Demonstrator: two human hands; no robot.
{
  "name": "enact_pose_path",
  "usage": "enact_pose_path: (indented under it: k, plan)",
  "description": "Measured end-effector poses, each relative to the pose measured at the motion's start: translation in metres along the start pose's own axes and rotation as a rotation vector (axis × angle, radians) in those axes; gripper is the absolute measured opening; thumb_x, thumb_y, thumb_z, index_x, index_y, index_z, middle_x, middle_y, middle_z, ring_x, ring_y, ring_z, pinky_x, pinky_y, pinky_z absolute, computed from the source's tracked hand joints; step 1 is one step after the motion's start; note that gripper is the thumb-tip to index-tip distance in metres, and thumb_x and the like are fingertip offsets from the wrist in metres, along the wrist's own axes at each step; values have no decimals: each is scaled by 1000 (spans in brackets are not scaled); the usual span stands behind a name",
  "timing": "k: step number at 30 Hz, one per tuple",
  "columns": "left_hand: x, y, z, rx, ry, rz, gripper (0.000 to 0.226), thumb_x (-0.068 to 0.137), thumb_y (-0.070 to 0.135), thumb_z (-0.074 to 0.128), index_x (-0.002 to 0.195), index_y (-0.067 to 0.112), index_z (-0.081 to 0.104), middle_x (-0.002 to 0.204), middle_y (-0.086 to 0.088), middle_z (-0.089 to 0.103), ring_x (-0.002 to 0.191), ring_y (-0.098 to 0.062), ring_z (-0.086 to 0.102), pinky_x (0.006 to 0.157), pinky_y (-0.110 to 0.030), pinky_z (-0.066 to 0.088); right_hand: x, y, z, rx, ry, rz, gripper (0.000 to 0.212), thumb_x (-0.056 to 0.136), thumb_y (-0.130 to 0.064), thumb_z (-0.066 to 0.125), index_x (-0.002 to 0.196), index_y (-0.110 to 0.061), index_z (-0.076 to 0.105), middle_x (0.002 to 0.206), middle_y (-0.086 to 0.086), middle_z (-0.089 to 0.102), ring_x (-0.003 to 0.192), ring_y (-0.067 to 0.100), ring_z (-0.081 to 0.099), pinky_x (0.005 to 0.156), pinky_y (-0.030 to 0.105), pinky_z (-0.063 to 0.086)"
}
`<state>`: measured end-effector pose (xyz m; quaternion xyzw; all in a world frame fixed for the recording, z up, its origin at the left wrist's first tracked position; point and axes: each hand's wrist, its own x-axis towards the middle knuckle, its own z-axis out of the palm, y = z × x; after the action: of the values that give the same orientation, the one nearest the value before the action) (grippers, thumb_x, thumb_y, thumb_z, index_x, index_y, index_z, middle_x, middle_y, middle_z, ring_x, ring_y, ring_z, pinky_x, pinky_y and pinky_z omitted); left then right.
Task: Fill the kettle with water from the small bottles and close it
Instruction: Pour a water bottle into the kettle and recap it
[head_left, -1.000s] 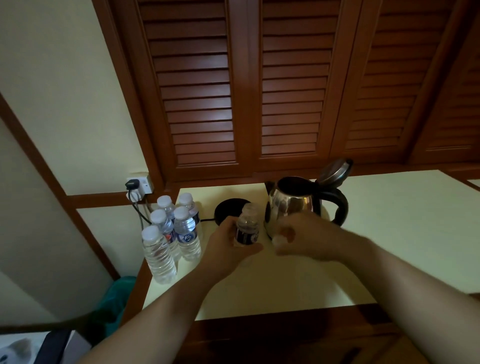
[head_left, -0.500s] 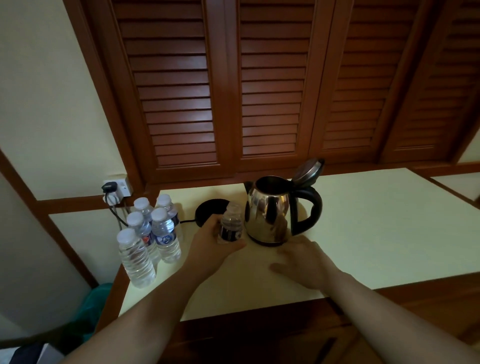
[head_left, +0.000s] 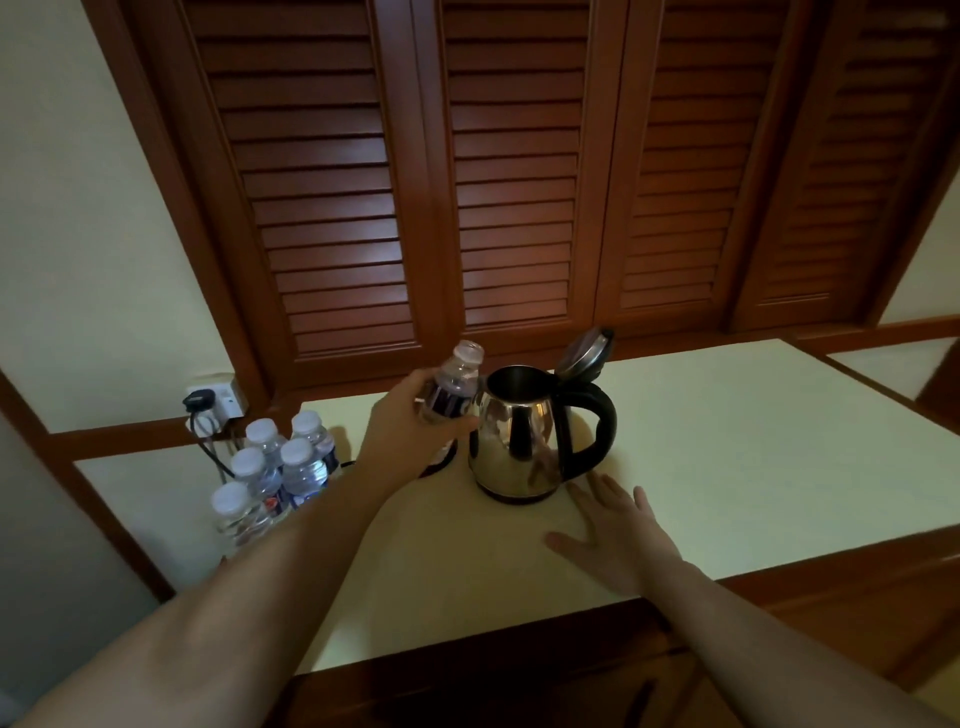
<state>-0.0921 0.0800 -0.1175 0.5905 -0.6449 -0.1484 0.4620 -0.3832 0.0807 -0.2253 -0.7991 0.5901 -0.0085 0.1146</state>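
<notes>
While the right hand (head_left: 615, 535) lies flat on the cream bench by the open steel kettle (head_left: 524, 441) near its back edge, the left hand (head_left: 410, 436) grips an uncapped clear plastic bottle (head_left: 454, 387) beside the rim, seemingly ready to pour.

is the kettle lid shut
No, the lid stands tipped up behind the open mouth of the kettle, while the left hand holds an uncapped bottle beside it.
</notes>
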Motion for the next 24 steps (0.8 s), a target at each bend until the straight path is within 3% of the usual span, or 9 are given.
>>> enact_pose_path:
  k: [6,10,16,24]
  plan:
    - [41,13,-11,235,-115,100,61,72,44,89,126,32,63,114,12,66,104,-8,60,93,-30,49,2,0,0,-22,-21,0,101,84,-92,16,166,-34,-2,174,0,-7,160,17,-10,129,52,-5]
    - [59,16,-18,397,-220,181,66,75,46,87,133,29,61,111,6,60,100,-13,57,93,-37,51,3,2,1,-26,-20,-1,102,83,-92,16,166,-34,-1,174,0,-8,160,18,-11,129,51,-5]
    - [77,18,-34,624,-323,243,73,74,49,88,138,39,56,109,10,53,102,-15,56,87,-38,53,5,5,4,-11,-1,-4,104,81,-93,17,166,-34,3,175,0,-5,160,18,-8,129,50,-3]
    - [92,21,-50,730,-390,295,75,73,58,84,140,43,53,107,12,51,98,-13,55,84,-41,54,6,5,5,2,13,0,103,82,-93,19,166,-36,4,175,0,-4,160,18,-7,129,49,-3]
